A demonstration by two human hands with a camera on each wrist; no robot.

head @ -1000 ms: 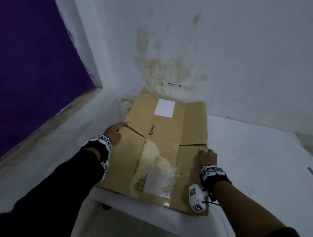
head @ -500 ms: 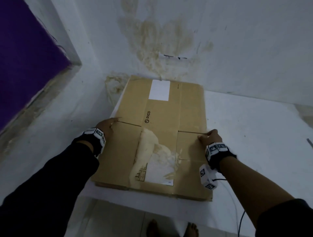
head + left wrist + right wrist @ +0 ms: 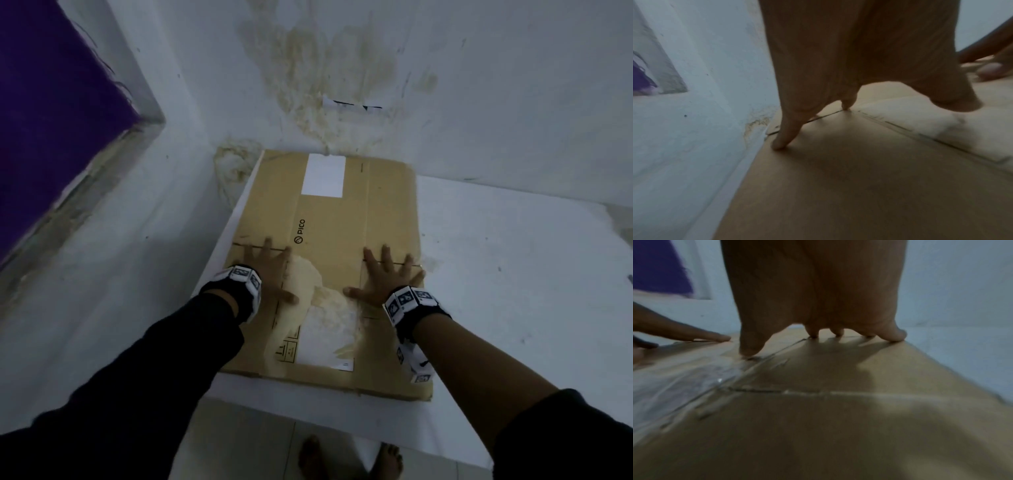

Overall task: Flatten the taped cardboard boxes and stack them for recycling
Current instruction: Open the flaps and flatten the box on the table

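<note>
A flattened brown cardboard box [image 3: 329,240] with a white label, a PICO mark and torn tape residue lies flat on a white table [image 3: 513,274], its far edge against the wall. My left hand [image 3: 270,270] presses flat on its left half with fingers spread along a flap seam. On the right half my right hand [image 3: 387,277] presses the same way, fingers spread near the right edge. In the left wrist view the left hand [image 3: 838,73] has its fingertips [image 3: 779,144] on the cardboard [image 3: 838,186]. The right wrist view shows the right hand [image 3: 818,305] spread on cardboard [image 3: 838,426].
A stained white wall [image 3: 342,68] stands right behind the box, and a side wall [image 3: 120,240] runs along the table's left edge. A purple panel [image 3: 51,102] is at upper left. Bare feet [image 3: 349,459] stand on the tiled floor below the table's front edge.
The raised far half of the box has gone down flat. Both hands moved from gripping the flap edges to pressing on top with spread fingers.
</note>
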